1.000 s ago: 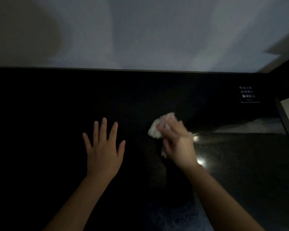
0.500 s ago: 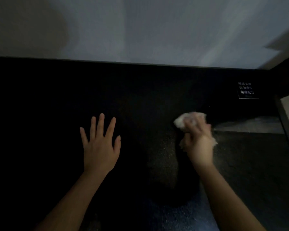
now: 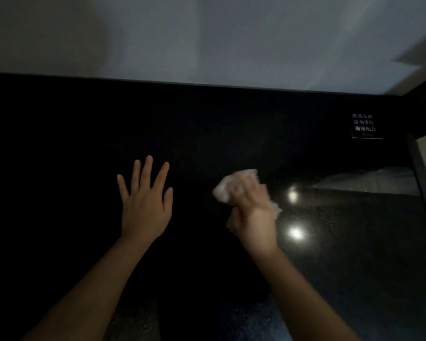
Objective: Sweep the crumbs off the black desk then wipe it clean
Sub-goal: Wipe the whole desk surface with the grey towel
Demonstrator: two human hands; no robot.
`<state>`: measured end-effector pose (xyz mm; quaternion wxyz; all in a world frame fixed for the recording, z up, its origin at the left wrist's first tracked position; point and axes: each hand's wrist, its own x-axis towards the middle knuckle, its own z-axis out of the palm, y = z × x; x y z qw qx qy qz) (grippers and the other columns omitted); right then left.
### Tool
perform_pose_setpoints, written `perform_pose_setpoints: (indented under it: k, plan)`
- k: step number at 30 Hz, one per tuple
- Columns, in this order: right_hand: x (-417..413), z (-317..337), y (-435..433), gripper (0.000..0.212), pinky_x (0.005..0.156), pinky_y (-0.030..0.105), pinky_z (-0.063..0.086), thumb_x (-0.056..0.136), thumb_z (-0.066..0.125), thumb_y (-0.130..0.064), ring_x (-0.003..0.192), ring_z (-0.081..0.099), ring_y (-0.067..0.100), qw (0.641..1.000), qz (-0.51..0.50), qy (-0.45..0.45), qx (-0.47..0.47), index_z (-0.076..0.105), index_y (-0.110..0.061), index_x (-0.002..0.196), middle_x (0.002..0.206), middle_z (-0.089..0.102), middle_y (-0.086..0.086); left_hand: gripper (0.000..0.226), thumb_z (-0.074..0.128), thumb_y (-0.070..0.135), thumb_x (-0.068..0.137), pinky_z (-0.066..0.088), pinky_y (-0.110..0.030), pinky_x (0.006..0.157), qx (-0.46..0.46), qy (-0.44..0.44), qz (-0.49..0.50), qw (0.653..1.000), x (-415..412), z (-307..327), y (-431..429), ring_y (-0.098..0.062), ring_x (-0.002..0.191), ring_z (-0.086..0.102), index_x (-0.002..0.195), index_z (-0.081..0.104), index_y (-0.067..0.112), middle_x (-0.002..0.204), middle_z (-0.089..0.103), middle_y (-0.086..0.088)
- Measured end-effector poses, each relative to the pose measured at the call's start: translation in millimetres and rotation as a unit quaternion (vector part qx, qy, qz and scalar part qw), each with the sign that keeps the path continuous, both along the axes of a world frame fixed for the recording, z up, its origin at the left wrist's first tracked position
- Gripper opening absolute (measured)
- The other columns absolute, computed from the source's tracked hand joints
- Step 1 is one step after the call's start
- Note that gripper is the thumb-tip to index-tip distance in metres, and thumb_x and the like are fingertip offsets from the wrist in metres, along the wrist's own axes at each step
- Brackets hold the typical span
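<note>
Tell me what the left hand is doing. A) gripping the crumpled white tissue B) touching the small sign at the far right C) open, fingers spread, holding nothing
C: the left hand is open with spread fingers over the black desk; the right hand holds the crumpled white tissue.

The right hand (image 3: pixel 252 217), gripping the crumpled white tissue (image 3: pixel 223 190), sits further left than half a second ago, back from its swing to the right. Two bright reflections (image 3: pixel 296 233) now show on the bench (image 3: pixel 354 254) beside it.
</note>
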<state>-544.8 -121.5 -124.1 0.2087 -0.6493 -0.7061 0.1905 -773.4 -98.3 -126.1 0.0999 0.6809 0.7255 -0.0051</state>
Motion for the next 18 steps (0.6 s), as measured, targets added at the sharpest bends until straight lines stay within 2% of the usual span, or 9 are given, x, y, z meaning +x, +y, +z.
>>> perform_pose_setpoints:
  k: [3, 5, 7, 9, 11, 13, 15, 18]
  plan:
    - [24, 0, 13, 0.052, 0.115, 0.054, 0.021, 0.077, 0.050, -0.001, 0.142, 0.027, 0.031, 0.991, -0.134, 0.005, 0.014, 0.062, -0.016, 0.126, 0.147, 0.044, 0.006, 0.058, 0.029, 0.041, 0.095, -0.001, -0.057, 0.116, 0.002, 0.002, 0.002, 1.000, 1, 0, 0, -0.026, 0.147, -0.003, 0.150, 0.015, 0.029, 0.160, 0.003, -0.006]
    - [1, 0, 18, 0.054, 0.116, 0.052, 0.020, 0.077, 0.057, 0.003, 0.142, 0.026, 0.033, 0.990, -0.138, -0.006, 0.009, 0.061, -0.016, 0.127, 0.148, 0.043, 0.007, 0.059, 0.029, 0.041, 0.095, -0.002, -0.056, 0.116, 0.003, 0.003, 0.006, 1.000, 2, 0, 0, -0.026, 0.147, -0.003, 0.151, 0.014, 0.029, 0.160, 0.003, -0.006]
    - [-31, -1, 11, 0.058, 0.117, 0.047, 0.016, 0.074, 0.061, 0.001, 0.143, 0.024, 0.031, 0.998, -0.066, -0.019, 0.006, 0.057, -0.018, 0.128, 0.149, 0.040, 0.005, 0.059, 0.028, 0.041, 0.095, -0.002, -0.056, 0.116, 0.007, 0.008, 0.010, 1.000, 3, -1, 0, -0.025, 0.147, -0.003, 0.150, 0.014, 0.029, 0.160, 0.003, -0.006]
    - [-54, -1, -12, 0.058, 0.117, 0.043, 0.011, 0.077, 0.054, -0.007, 0.145, 0.018, 0.025, 0.999, 0.045, -0.018, -0.007, 0.053, -0.021, 0.133, 0.153, 0.034, 0.001, 0.058, 0.028, 0.041, 0.095, -0.001, -0.056, 0.116, 0.010, 0.012, 0.007, 1.000, 3, -1, 0, -0.025, 0.147, -0.002, 0.150, 0.014, 0.029, 0.160, 0.004, -0.006]
    - [-51, 0, -36, 0.054, 0.117, 0.044, 0.014, 0.081, 0.044, -0.015, 0.145, 0.020, 0.021, 0.992, 0.124, 0.003, -0.006, 0.054, -0.023, 0.133, 0.152, 0.035, -0.003, 0.058, 0.028, 0.041, 0.095, -0.001, -0.056, 0.116, 0.011, 0.013, 0.002, 1.000, 3, -2, -1, -0.025, 0.147, -0.002, 0.150, 0.014, 0.029, 0.160, 0.004, -0.006]
    - [-25, -1, -46, 0.051, 0.117, 0.044, 0.018, 0.082, 0.042, -0.018, 0.144, 0.026, 0.019, 0.989, 0.145, 0.021, -0.001, 0.058, -0.024, 0.129, 0.150, 0.039, -0.004, 0.057, 0.028, 0.040, 0.096, -0.001, -0.056, 0.116, 0.010, 0.011, 0.003, 1.000, 2, -2, 0, -0.025, 0.147, -0.002, 0.150, 0.015, 0.029, 0.160, 0.004, -0.006]
    - [4, -1, -38, 0.049, 0.116, 0.047, 0.019, 0.081, 0.042, -0.018, 0.142, 0.030, 0.022, 0.995, 0.095, 0.022, 0.003, 0.061, -0.023, 0.127, 0.147, 0.043, 0.000, 0.056, 0.029, 0.040, 0.097, 0.000, -0.056, 0.116, 0.006, 0.005, 0.000, 1.000, 2, 0, 1, -0.025, 0.147, -0.002, 0.150, 0.017, 0.028, 0.160, 0.004, -0.006]
    - [12, -1, -6, 0.046, 0.114, 0.051, 0.022, 0.083, 0.042, -0.013, 0.140, 0.032, 0.029, 0.998, -0.052, 0.017, 0.019, 0.065, -0.020, 0.122, 0.144, 0.048, 0.003, 0.057, 0.025, 0.042, 0.097, 0.001, -0.054, 0.117, -0.004, -0.010, 0.001, 1.000, 1, 8, -7, -0.025, 0.147, -0.001, 0.151, 0.017, 0.025, 0.160, 0.004, -0.007]
